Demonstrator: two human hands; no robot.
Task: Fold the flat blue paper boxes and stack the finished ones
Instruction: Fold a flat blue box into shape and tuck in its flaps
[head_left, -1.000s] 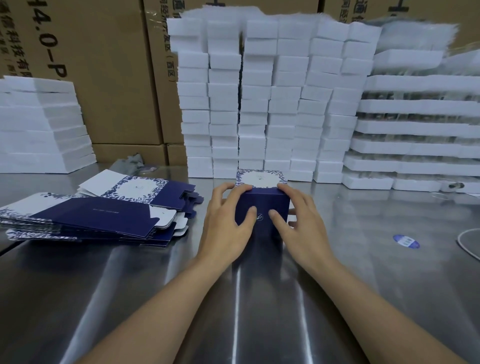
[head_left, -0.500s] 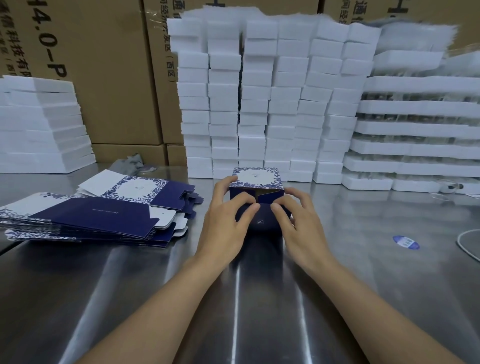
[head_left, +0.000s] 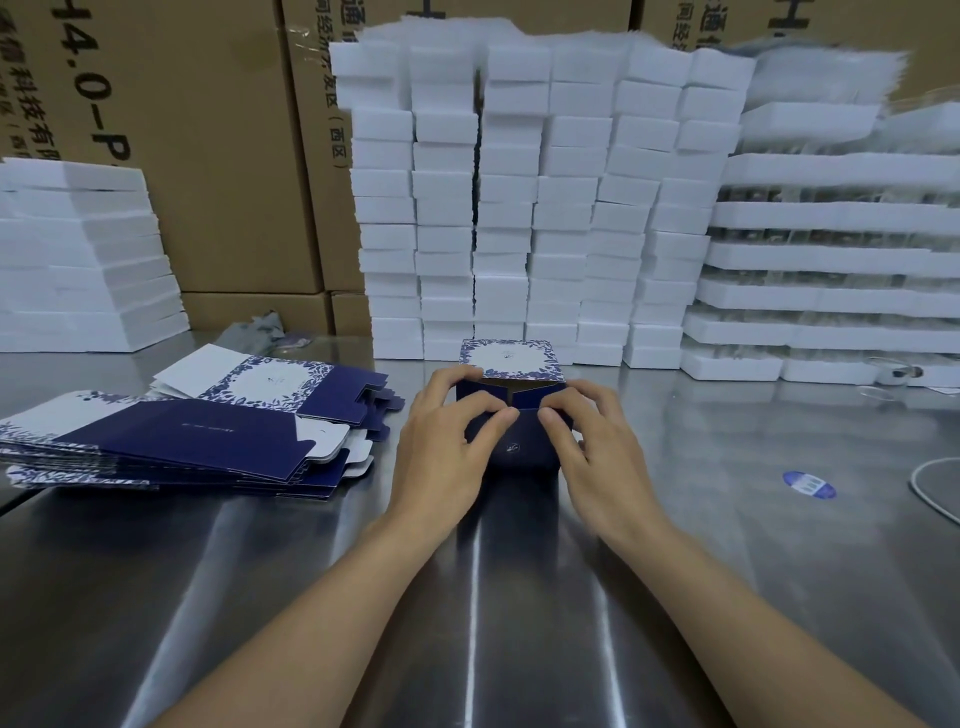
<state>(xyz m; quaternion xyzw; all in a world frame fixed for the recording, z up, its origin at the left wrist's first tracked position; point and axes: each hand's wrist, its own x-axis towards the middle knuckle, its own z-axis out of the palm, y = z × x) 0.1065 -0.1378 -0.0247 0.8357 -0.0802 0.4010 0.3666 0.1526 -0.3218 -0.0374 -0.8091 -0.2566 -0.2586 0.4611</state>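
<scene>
Nearest, at 12 o'clock on the table (head_left: 727, 545), the left hand (head_left: 447, 436) and right hand (head_left: 597, 452) curl round one half-formed blue box (head_left: 522, 457), thumbs pressing its side flaps inward; that end isn't closed yet. At 10 o'clock, a pile of flat boxes (head_left: 182, 441) awaits folding. No finished stack shows.

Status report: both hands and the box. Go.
Left hand and right hand both gripping the blue box, thumbs on its side flaps. Near end not yet closed. Flat boxes piled left, apart; nothing blocking.
</scene>
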